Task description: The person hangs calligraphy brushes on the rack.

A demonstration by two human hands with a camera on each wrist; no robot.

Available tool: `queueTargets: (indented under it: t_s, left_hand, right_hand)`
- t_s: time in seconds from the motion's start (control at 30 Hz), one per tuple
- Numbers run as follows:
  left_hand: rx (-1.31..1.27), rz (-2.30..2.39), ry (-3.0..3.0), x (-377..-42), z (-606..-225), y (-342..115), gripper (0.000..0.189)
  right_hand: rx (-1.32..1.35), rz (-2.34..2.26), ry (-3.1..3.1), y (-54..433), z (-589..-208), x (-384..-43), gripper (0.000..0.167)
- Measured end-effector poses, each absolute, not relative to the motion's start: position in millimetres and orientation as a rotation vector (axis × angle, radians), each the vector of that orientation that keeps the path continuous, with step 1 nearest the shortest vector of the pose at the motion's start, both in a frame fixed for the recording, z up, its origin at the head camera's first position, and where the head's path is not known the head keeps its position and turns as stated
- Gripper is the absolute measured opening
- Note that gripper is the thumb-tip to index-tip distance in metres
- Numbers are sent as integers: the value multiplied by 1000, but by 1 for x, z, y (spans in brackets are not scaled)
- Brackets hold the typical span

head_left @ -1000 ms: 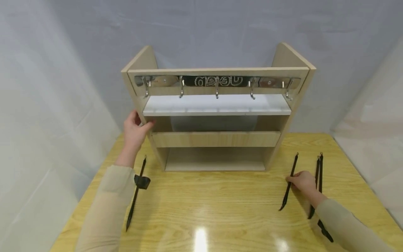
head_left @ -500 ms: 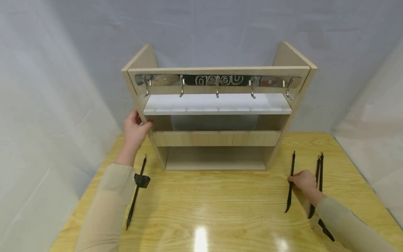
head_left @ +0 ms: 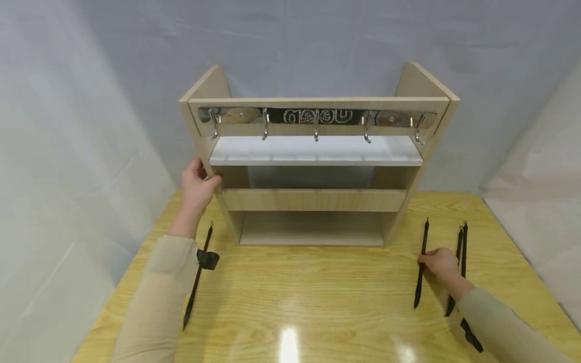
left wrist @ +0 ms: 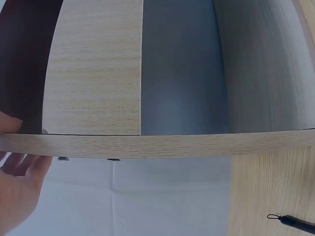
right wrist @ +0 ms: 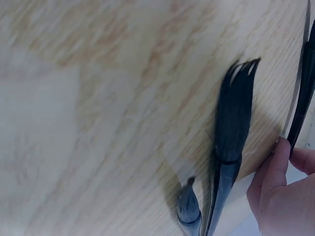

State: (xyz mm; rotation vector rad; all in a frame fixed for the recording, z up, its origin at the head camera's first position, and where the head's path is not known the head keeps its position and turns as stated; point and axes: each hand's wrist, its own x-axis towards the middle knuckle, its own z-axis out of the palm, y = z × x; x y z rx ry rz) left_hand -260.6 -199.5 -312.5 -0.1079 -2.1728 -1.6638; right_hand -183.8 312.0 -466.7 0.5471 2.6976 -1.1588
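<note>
My left hand [head_left: 196, 189] grips the left side panel of a pale wooden shelf [head_left: 313, 200], with the thumb on the inner side and fingers outside; the left wrist view shows the same hand [left wrist: 19, 187] at the panel edge [left wrist: 172, 146]. Near the table's right side, my right hand [head_left: 439, 262] pinches a black calligraphy brush [head_left: 419, 287] at mid-handle, hanging loop end away from me. Beside that hand lie two more brushes, partly hidden by my wrist. Their dark bristles, one broad tip [right wrist: 235, 110] and one small tip [right wrist: 188, 204], show in the right wrist view.
Another brush [head_left: 193, 292] lies on the left of the yellow wooden table [head_left: 290, 287], beside my left forearm. A shiny metal rail [head_left: 317, 117] with several hooks runs across the shelf's top front. Pale sheets hang behind and at both sides.
The brush in my right hand has turned from a slant to nearly straight away from me, its bristle end swinging right. My left hand keeps its grip on the shelf.
</note>
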Motion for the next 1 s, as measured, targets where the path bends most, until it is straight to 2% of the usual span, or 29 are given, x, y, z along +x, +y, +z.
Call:
queueTargets:
  t_s: [0.63,1.0]
  left_hand:
    - [-113,-1673,-2243,-263,-312,-196,55]
    - [-94,-1668,-2252,-263,-312,-198,54]
  right_hand:
    - [689,-1759,2352,317,-449,-173,52]
    - [654,-1860,2325,316,-438,-167,58]
